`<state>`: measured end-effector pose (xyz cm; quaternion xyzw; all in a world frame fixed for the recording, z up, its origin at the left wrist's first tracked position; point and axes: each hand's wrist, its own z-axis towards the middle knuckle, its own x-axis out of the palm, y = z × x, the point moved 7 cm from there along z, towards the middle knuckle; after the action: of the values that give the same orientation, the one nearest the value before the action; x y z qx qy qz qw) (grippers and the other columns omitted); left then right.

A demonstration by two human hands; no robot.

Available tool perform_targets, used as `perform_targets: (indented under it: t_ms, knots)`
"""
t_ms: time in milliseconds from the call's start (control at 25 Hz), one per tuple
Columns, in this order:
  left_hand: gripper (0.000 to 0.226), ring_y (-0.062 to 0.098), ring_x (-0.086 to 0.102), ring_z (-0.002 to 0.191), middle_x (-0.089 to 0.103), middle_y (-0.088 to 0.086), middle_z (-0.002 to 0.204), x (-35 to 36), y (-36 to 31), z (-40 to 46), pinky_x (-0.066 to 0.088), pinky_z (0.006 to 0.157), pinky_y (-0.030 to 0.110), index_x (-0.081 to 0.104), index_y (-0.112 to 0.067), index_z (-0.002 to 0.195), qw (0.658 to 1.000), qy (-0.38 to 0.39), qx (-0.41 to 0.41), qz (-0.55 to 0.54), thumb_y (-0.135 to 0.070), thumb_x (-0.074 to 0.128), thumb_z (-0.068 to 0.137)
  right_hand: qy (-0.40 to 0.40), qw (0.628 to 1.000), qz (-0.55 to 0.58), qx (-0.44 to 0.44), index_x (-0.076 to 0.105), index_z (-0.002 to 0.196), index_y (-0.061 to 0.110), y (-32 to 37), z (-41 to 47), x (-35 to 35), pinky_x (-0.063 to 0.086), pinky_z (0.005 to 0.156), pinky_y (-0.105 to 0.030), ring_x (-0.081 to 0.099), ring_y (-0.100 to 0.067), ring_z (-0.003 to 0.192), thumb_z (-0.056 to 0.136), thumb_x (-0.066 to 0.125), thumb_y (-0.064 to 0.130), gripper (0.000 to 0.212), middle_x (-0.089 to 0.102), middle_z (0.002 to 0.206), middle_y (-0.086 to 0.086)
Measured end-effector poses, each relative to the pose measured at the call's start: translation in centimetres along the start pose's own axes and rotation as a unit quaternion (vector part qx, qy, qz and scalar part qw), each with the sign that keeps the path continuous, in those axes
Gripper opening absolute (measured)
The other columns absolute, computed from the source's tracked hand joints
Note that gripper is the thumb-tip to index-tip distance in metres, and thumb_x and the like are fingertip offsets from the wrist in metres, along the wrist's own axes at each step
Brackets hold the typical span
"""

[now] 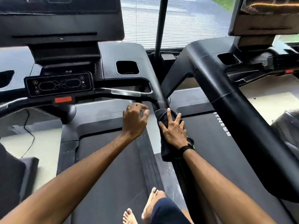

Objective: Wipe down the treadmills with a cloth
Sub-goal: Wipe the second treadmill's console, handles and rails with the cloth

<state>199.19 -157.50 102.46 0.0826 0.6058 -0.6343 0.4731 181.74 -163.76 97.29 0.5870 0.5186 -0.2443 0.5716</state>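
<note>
Bare feet (142,207) below; right hand (174,128) presses cloth (168,152) on handrail (159,94).

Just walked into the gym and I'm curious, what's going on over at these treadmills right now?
A barefoot person stands on the belt of the left black treadmill, wiping it down. Their right hand presses a dark black cloth wrapped around the treadmill's sloping black side handrail. The left hand hovers just beside the rail with fingers loosely curled, holding nothing. A second black treadmill stands alongside on the right.
</note>
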Motion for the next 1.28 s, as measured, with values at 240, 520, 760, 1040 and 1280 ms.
perform_targets:
  t_ms: [240, 520, 760, 1040, 1280]
  knots:
    - [0.025, 0.023, 0.056, 0.111, 0.065, 0.000, 0.113, -1.9, 1.1, 8.9, 0.028, 0.092, 0.035, 0.069, -0.018, 0.101, 0.991, -0.001, 0.096, 0.098, -0.030, 0.055, 0.083, 0.005, 1.000, 0.023, -0.012, 0.002, 0.157, 0.041, 3.9, 8.6, -0.3, 0.025, 0.109, -0.064, 0.019, -0.047, 0.144, 0.098, 0.037, 0.063, 0.072, 0.002, 0.164, -0.022]
    - [0.097, 0.036, 0.039, 0.136, 0.044, 0.018, 0.143, 1.9, 4.5, 23.8, 0.016, 0.117, 0.059, 0.046, -0.011, 0.140, 0.901, 0.135, 0.236, 0.338, -0.063, 0.073, 0.063, 0.056, 0.985, 0.159, 0.028, 0.008, 0.157, 0.044, 7.2, 23.8, -0.1, 0.020, 0.114, -0.060, 0.022, -0.045, 0.145, 0.099, 0.030, 0.062, 0.064, 0.016, 0.162, -0.019]
    - [0.131, 0.036, 0.023, 0.148, 0.025, 0.020, 0.158, 5.8, 6.4, 28.0, 0.006, 0.120, 0.060, 0.026, -0.003, 0.152, 0.847, 0.198, 0.259, 0.420, -0.089, 0.050, 0.057, 0.165, 0.888, 0.416, 0.106, 0.039, 0.150, 0.008, 3.5, 30.9, 3.2, 0.027, 0.119, -0.036, 0.037, -0.029, 0.144, 0.105, 0.040, 0.043, 0.057, 0.042, 0.153, -0.013]
    - [0.123, 0.035, 0.027, 0.146, 0.029, 0.018, 0.157, 5.9, 6.5, 28.0, 0.006, 0.119, 0.060, 0.028, -0.001, 0.151, 0.875, 0.169, 0.249, 0.379, -0.082, 0.059, 0.063, 0.113, 0.959, 0.231, 0.121, 0.023, 0.157, 0.021, 3.1, 22.7, 1.8, 0.029, 0.114, -0.047, 0.037, -0.037, 0.139, 0.101, 0.027, 0.060, 0.069, 0.034, 0.155, -0.019]
    - [0.119, 0.034, 0.026, 0.147, 0.028, 0.018, 0.158, 6.1, 6.3, 27.9, 0.005, 0.120, 0.060, 0.026, -0.001, 0.151, 0.875, 0.177, 0.254, 0.371, -0.073, 0.061, 0.064, 0.039, 0.985, 0.160, 0.040, 0.009, 0.159, 0.027, 12.2, 34.2, -0.4, 0.026, 0.112, -0.057, 0.031, -0.046, 0.140, 0.098, 0.026, 0.066, 0.075, 0.019, 0.160, -0.025]
